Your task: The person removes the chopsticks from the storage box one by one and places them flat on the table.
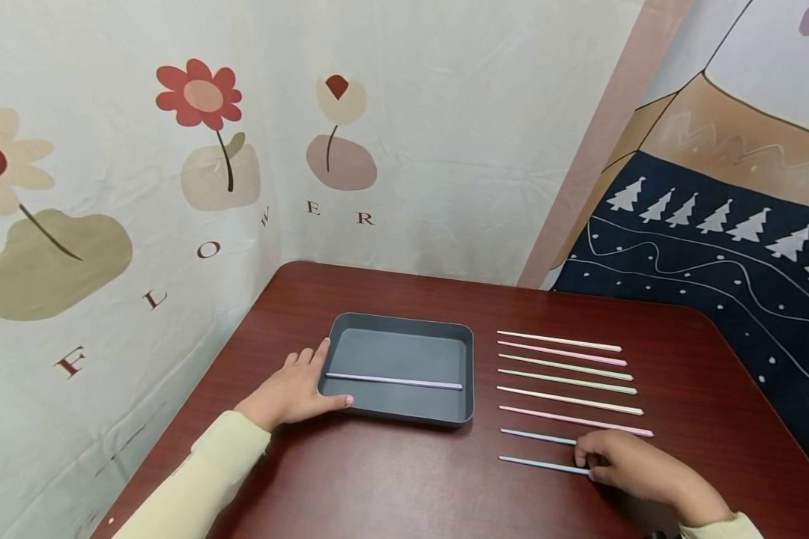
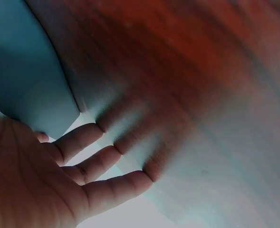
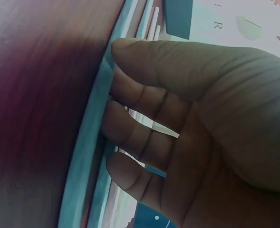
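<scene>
From head height we look forward and down over the table (image 1: 404,479), both hands in frame. Our left wrist view sits close under the palm, beside the tray (image 1: 399,326). Our right wrist view hugs the fingers, sharing the straws (image 3: 90,156) with the overhead shot.

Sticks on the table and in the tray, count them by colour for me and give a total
White or cream sticks: 2
Pink sticks: 2
Pale green sticks: 2
Pale blue sticks: 2, under the right hand
Lilac stick in the tray: 1
Total: 9
</scene>
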`<state>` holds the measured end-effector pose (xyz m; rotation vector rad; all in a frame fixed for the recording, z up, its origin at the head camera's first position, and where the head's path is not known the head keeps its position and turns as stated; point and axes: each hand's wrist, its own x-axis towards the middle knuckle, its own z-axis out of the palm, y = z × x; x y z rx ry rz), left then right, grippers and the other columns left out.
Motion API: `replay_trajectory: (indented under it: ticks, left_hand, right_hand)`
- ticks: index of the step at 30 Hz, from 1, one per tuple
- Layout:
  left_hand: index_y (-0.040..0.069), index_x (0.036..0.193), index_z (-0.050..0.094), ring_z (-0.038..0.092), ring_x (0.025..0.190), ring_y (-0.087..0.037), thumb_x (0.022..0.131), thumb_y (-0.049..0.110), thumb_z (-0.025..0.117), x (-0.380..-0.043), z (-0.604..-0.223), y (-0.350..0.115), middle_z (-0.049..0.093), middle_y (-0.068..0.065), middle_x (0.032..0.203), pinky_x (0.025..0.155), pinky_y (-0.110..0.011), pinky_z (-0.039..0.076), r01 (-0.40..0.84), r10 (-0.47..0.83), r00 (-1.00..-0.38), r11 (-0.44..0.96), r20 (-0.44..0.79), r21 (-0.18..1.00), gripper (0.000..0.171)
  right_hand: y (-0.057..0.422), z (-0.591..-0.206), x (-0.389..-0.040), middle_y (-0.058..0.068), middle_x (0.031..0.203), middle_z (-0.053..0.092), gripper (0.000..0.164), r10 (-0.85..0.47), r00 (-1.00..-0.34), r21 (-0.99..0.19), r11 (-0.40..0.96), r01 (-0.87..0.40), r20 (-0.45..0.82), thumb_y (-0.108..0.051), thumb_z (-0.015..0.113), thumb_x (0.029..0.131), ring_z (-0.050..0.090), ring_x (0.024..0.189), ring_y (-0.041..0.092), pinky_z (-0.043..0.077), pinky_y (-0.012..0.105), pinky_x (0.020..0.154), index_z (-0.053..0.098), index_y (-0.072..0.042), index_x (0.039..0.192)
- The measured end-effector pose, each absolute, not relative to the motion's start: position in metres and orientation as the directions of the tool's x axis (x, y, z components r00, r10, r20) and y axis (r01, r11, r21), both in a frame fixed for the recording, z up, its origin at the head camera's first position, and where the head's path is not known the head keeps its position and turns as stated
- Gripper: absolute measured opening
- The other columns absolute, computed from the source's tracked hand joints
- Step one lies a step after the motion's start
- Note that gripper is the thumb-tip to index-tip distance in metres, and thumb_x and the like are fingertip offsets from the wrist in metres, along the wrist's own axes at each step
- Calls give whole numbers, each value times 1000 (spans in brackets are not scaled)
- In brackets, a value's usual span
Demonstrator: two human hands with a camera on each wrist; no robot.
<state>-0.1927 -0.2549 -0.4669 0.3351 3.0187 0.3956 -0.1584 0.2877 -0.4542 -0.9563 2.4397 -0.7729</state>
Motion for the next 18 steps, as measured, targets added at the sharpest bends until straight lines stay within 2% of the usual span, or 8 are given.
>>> replay_trajectory:
  ticks: [5, 8, 18]
  left_hand:
    - [-4, 156, 18, 39, 128, -52, 73, 87, 54, -193, -469, -255, 42, -28, 142, 99, -57, 41, 209, 229, -972, 943, -48, 261, 128]
    - [-5, 155, 19, 39, 127, -52, 73, 87, 54, -193, -469, -255, 43, -29, 142, 98, -57, 42, 213, 233, -972, 940, -44, 265, 128]
    - [-2, 156, 18, 39, 128, -48, 72, 88, 53, -193, -468, -255, 43, -26, 142, 98, -55, 42, 194, 215, -975, 946, -54, 262, 129]
  right_hand:
    - [288, -450, -161, -17, 78, 52, 11, -697, -696, -634, 620, -462, -174, -16, 71, 91, 47, 69, -1, 41, 24, 58, 62, -22, 90]
    - [286, -448, -163, -17, 77, 52, 10, -698, -700, -646, 604, -466, -148, -24, 72, 91, 48, 67, -1, 41, 24, 57, 63, -21, 91]
    - [260, -429, -176, -16, 75, 54, 10, -709, -701, -608, 589, -532, -74, -22, 75, 89, 48, 65, 0, 43, 24, 56, 65, -22, 88]
